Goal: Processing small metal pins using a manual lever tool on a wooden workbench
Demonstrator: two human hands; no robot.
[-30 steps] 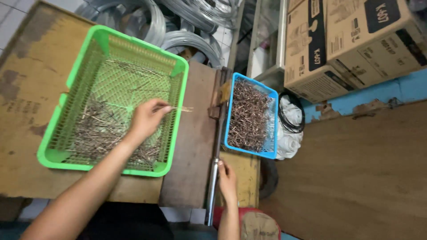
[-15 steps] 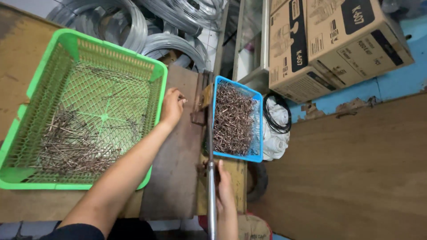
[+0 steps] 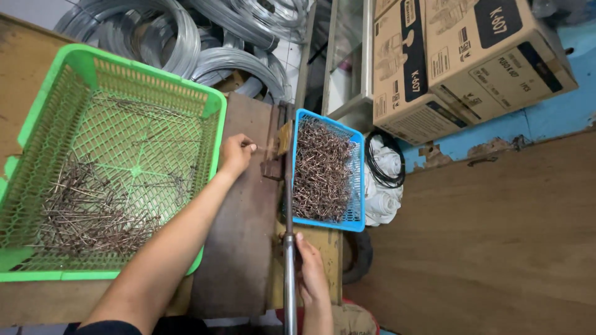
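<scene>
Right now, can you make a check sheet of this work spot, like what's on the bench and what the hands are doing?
Surface: worn wooden bench.
Job's things: green basket with loose wire pieces; blue basket full of bent wire pieces; metal lever.
Clutter: cardboard boxes; white bundle.
Hands: left hand pinches a wire piece at the tool; right hand grips the lever.
Cables: steel wire coils.
Surroundings: blue wall, wooden floor.

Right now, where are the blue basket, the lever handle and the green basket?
blue basket [image 3: 359, 180], head view, on its right wall.
lever handle [image 3: 289, 273], head view, on the metal bar beside the right hand.
green basket [image 3: 158, 87], head view, on its far rim.
</scene>
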